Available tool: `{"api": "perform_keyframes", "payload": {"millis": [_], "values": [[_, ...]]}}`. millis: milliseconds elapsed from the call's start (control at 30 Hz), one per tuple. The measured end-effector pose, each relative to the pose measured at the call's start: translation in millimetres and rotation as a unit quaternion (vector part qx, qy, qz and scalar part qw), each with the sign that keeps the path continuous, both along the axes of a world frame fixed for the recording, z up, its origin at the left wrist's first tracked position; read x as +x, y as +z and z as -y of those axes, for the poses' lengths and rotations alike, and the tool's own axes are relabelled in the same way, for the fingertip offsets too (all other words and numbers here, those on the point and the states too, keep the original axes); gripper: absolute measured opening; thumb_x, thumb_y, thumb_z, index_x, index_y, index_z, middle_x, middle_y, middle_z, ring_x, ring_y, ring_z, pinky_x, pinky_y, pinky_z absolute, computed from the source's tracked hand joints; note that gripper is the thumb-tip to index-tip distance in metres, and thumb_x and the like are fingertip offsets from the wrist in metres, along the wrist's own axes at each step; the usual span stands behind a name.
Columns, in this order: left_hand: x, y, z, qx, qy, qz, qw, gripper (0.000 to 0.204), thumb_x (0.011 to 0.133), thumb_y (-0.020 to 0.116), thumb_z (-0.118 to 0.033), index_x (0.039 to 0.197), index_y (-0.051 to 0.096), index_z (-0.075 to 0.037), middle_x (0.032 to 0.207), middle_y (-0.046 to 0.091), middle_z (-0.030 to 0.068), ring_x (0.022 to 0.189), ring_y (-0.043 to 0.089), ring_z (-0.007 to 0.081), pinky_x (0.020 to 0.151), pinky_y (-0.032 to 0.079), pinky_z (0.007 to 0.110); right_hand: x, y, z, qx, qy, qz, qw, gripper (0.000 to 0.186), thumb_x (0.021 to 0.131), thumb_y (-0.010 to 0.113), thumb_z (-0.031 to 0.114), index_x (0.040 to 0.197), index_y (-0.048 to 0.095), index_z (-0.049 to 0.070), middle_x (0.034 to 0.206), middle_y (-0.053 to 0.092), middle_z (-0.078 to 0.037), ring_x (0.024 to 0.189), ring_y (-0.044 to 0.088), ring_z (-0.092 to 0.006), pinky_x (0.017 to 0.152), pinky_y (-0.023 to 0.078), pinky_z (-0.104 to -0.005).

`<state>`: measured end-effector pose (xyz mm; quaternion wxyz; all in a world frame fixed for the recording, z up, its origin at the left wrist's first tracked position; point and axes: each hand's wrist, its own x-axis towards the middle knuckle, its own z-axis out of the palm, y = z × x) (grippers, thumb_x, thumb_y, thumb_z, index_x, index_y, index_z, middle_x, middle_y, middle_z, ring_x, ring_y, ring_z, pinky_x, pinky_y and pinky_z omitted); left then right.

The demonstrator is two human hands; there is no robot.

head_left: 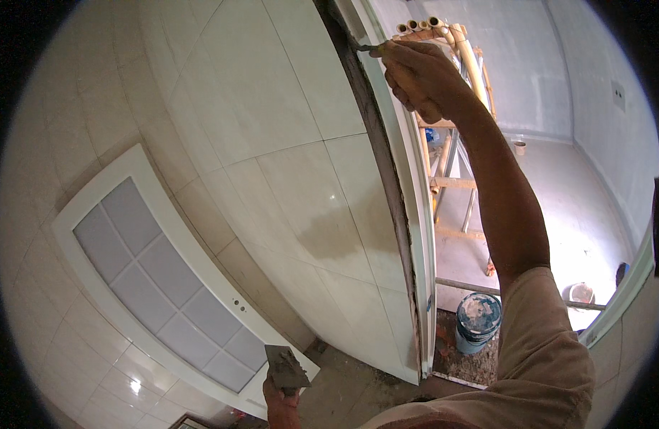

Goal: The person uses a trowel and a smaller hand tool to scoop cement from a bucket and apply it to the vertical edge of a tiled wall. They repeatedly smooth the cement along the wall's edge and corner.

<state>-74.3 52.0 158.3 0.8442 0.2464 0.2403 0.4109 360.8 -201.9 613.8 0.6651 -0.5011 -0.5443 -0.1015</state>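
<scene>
High at the doorway, my right hand (422, 82) grips a small dark tool (365, 47), its tip at the narrow dark gap (365, 100) between the tiled wall (279, 193) and the white door frame (415, 236). Low in the view, my left hand (279, 402) holds a flat trowel (286, 365) with a lump of grey mortar on it. The gap runs from the top edge down toward the floor along the frame.
A white door with frosted panes (172, 279) leans against tiles at the left. Through the doorway stand a wooden ladder-like stand with tubes (451, 182) and a blue bucket (478, 322) at the threshold. A small cup (519, 147) and pale bucket (581, 293) sit further inside.
</scene>
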Motion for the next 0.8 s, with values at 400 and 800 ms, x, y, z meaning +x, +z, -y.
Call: {"api": "perform_keyframes", "payload": {"millis": [400,800], "values": [[5.0,1.7,-4.1,0.012,0.026,0.011,1.0,0.036,0.096,0.051,-0.025,0.12,0.063,-0.001,0.108,0.07,0.0196,0.089,0.07,0.0363,0.073,0.06,0.052,-47.8,-23.4,11.4,-0.073,-0.117,0.035,0.99,0.035,0.102,0.056,0.032,0.109,0.067,0.0,0.072,0.066,-0.007,0.065,0.067,-0.0191,0.067,0.058,-0.0318],[-6.4,-15.1,-7.9,0.007,0.017,0.031,0.999,0.039,0.098,0.047,-0.025,0.123,0.061,0.0,0.106,0.069,0.0206,0.091,0.069,0.0354,0.074,0.06,0.05,2.0,17.6,11.9,-0.059,-0.098,0.178,0.977,0.027,0.099,0.061,0.022,0.118,0.062,0.003,0.076,0.066,-0.006,0.059,0.065,-0.0138,0.054,0.056,-0.0287]]}}
